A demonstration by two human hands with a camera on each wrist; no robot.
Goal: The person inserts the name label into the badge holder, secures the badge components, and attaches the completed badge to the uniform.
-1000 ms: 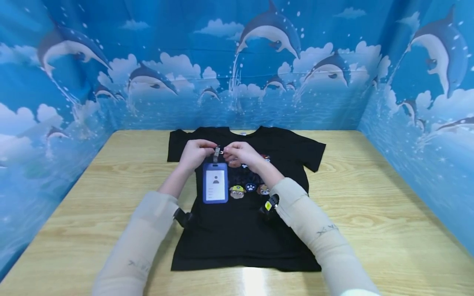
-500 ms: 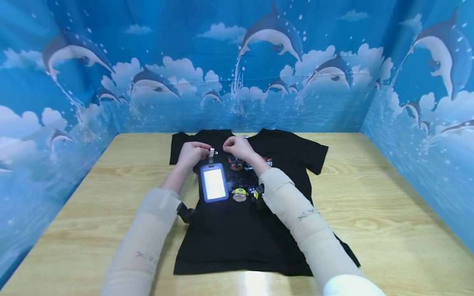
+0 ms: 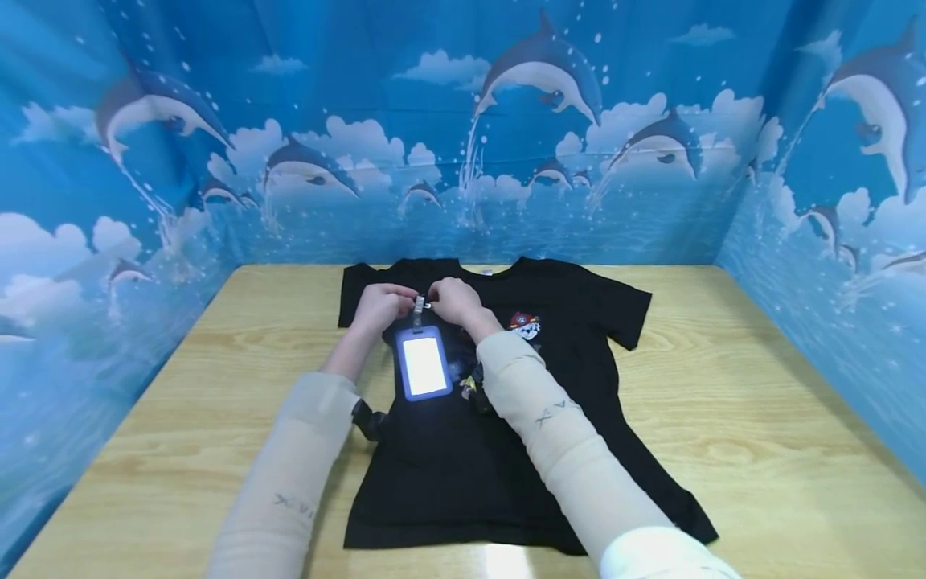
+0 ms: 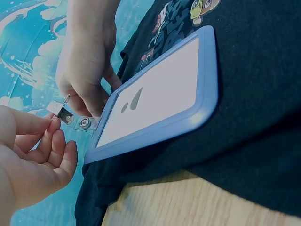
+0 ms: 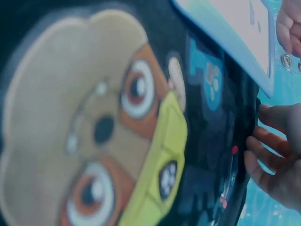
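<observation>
A black T-shirt (image 3: 463, 482) with cartoon dog prints lies spread on the table. My left hand (image 3: 381, 309) pinches the metal clip (image 4: 60, 111) of a blue badge holder (image 3: 450, 386) between thumb and forefinger. A clear strap with a snap (image 4: 84, 123) joins clip and holder, which hangs tilted close over the shirt's upper left. My right hand (image 3: 454, 301) is just right of the clip, its fingertips (image 5: 251, 162) and thumb at the shirt's chest fabric, pinching it. A white card with a dark person icon shows inside the holder.
The shirt rests on a light wooden table (image 3: 738, 386). A blue curtain (image 3: 448, 225) with dolphins and clouds stands behind and along both sides. Straps with small dark devices (image 3: 370, 420) sit at the wrists.
My right hand drew away from the clip, went to the shirt, and is now lower and close beside the clip again. The badge holder tilted slightly. The shirt's lower right corner shows farther right.
</observation>
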